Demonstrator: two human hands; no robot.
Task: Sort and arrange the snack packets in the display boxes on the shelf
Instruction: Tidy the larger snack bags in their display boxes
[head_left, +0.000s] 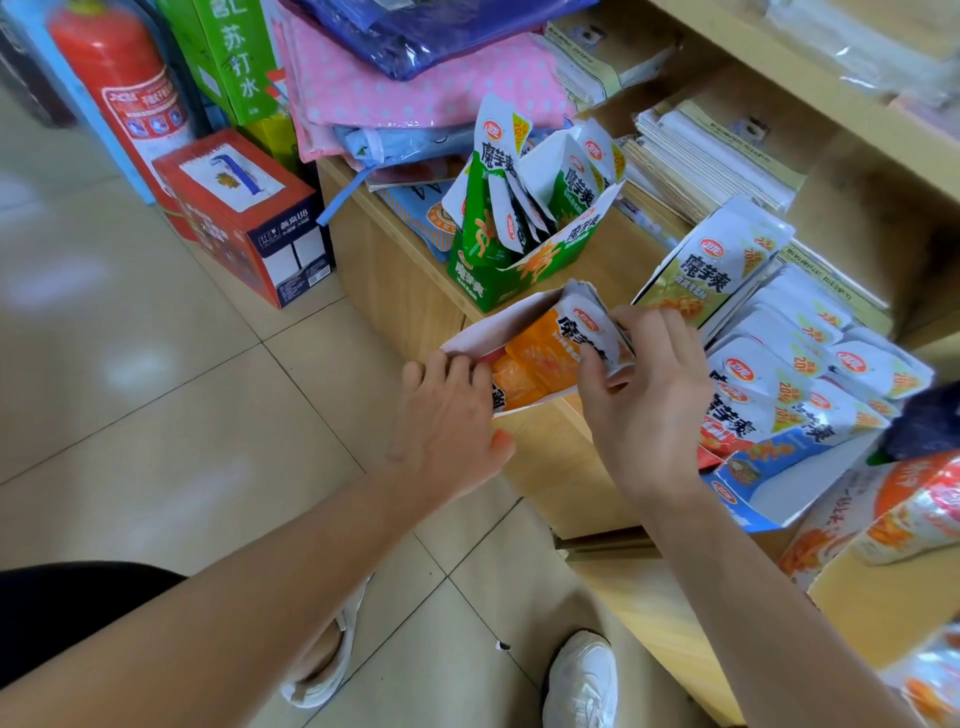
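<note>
Bulging orange-white snack packets (540, 358) in white-lined box (485, 332)

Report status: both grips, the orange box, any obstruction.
Left grip holds orange box at its left end. Right grip pinches white-topped packets standing in it. Green box close behind, blue box at right; neither blocking.

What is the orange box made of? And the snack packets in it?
The orange box looks like thin cardboard: matte white inside, with folded flaps. The snack packets seem to be glossy plastic film, as they crinkle and catch the light.
</note>
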